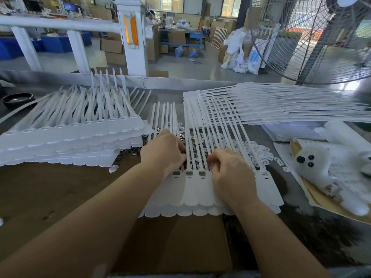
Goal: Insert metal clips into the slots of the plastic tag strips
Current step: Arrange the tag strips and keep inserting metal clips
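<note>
Nearest, a brown cardboard sheet [176, 243] flat on the counter [321, 243], both bare forearms reaching over it. Just beyond, a short stack of white plastic tag strips [189, 191], rounded tag ends toward the person, thin tails running away. On the top strip, three slot heads [189, 173] in plain sight between the hands, each with something dark inside, too small to tell whether a clip. Left hand [162, 151] at the left end of the slot row, fingers curled down among the tails; no telling what, if anything, is pinched. Right hand [230, 173] over the right part of the same row, fingers bent with tips down at the slots; anything gripped there hidden under the hand. Under and behind the tails, a loose heap of metal clips [241, 145] and small white pieces spread on the counter, darker clips [128, 153] showing by the left stack. To the left, a taller pile of tag strips [80, 141] with tails fanned up and away. To the right, a white plush toy [325, 163] with black eyes on paper. Farther back on the right, another fanned layer of strips [281, 103] with tails pointing right. Far left, a round black tin [18, 99]. Behind the counter, a white railing post [132, 37], a large standing fan [313, 37], cartons and white sacks on the workshop floor.
</note>
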### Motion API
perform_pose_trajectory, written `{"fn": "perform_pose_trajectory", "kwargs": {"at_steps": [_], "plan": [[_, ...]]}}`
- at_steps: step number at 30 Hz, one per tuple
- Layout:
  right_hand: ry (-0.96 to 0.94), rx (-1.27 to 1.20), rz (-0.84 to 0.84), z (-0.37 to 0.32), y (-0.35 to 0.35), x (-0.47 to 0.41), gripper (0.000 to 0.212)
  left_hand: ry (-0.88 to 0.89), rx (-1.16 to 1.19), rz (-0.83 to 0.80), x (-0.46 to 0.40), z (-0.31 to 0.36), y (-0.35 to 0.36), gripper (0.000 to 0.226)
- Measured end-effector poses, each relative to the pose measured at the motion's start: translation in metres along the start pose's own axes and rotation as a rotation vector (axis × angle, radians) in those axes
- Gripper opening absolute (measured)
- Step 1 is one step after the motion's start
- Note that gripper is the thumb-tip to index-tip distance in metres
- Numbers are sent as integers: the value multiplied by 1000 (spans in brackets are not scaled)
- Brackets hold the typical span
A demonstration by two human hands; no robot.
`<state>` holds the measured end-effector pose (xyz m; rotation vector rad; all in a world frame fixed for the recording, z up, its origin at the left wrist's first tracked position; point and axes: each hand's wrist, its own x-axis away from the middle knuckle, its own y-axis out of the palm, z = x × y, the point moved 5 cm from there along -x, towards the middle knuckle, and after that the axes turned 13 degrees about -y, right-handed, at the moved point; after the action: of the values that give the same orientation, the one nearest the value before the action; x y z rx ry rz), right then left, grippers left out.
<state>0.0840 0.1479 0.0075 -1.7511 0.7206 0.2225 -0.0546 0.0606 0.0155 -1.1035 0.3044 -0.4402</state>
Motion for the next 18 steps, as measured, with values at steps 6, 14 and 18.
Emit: {"fn": "perform_pose_trajectory", "kwargs": {"at_steps": [6, 14, 18], "plan": [[8, 2, 0, -1, 0, -2, 18, 115, -141, 138, 8, 11, 2, 18], [14, -17, 9, -1, -1, 0, 18, 151, -189, 182, 9, 17, 4, 17], [7, -7, 6, -1, -1, 0, 18, 14, 297, 123, 6, 3, -7, 18]]}}
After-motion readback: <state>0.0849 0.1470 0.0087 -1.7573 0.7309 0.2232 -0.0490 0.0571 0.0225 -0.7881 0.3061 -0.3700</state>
